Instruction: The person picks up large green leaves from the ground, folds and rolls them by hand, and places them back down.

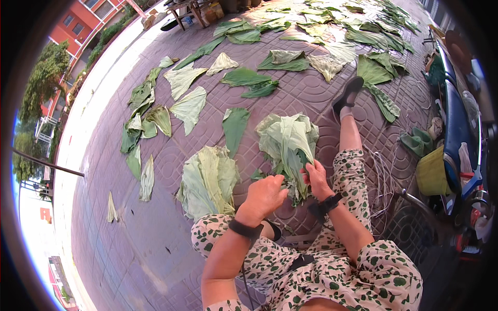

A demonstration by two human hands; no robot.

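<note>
In front of me stands a bunch of large, pale green, folded leaves [290, 136], which look like drying lotus leaves. My right hand [318, 180] is closed on the near right edge of this bunch, thumb and fingers pinching a leaf. My left hand [263, 197] is curled closed just left of the bunch's lower end; whatever its fingers hold, if anything, is hidden. Beside my left knee a second stack of folded leaves [208, 181] rests on the paving, its lower end behind my left hand and knee. Dark green leaf scraps lie under the bunch.
Many loose leaves [249, 80] are spread over the patterned paving [171, 217]. At my right are white strings [381, 181], green shoes [416, 141], a yellow bucket [434, 173] and a blue vehicle part [453, 140]. My right leg stretches forward. A wooden stand [194, 13] is at the back.
</note>
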